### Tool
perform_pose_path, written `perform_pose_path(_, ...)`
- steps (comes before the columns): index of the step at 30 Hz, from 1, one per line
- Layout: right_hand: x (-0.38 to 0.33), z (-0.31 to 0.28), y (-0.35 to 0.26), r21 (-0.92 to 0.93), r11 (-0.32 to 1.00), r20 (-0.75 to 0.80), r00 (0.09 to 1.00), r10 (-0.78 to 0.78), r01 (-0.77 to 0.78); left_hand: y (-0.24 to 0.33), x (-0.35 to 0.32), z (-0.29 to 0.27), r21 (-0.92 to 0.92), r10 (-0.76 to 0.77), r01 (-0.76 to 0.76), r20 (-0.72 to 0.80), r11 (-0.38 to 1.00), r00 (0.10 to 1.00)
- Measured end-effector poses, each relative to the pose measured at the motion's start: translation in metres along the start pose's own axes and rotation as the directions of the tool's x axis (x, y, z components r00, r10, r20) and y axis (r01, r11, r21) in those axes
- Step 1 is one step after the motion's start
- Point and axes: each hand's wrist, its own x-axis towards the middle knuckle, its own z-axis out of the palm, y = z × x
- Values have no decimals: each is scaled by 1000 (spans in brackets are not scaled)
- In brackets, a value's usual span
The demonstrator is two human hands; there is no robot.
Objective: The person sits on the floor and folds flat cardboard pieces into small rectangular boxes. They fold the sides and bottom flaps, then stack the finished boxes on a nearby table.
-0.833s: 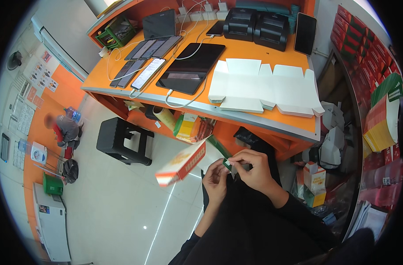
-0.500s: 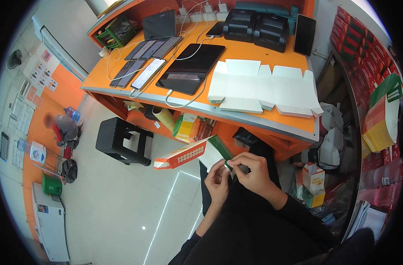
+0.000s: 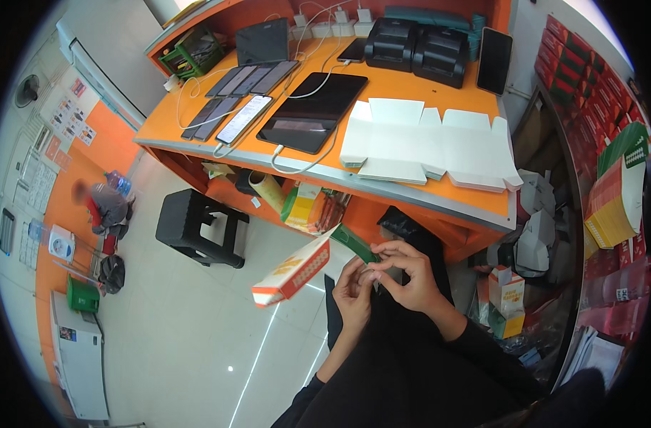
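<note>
A partly folded carton (image 3: 297, 267), red, white and yellow with a green end, hangs in the air above my lap, below the desk's front edge. My left hand (image 3: 354, 292) pinches its near end from below. Fingers of my right hand (image 3: 407, 274) are closed on the green flap at the same spot, the two hands' fingertips almost touching. The exact fold between my fingertips is hidden. On the desk lies a stack of flat, unfolded white carton blanks (image 3: 429, 146), just beyond my hands.
The orange desk (image 3: 454, 203) also carries a tablet (image 3: 315, 110), several phones, cables and two black printers (image 3: 414, 51). A black stool (image 3: 201, 228) stands at left. Folded cartons (image 3: 509, 299) lie at right, beside shelves of red packages (image 3: 589, 93). Another person (image 3: 110, 207) crouches far left.
The carton's far end has tilted lower and turned, showing more of its white and yellow side. Both hands keep their hold on the green end, fingers shifting slightly.
</note>
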Motion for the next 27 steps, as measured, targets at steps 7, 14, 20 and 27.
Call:
perform_pose_path(7,3,-5,27,-120,993,-268,963,-32,0,28,4,1,716,174,-310,258,625,950)
perform_pose_path(14,10,8,23,-343,925,-268,927,-263,163,6,-19,-35,695,458,-187,-227,695,860)
perform_pose_path(20,5,12,48,-215,976,-231,970,-71,20,5,-21,-65,539,119,133,-408,832,905)
perform_pose_path(27,-41,51,133,-231,942,60,963,263,-243,-27,-46,-135,643,-73,404,-477,651,876)
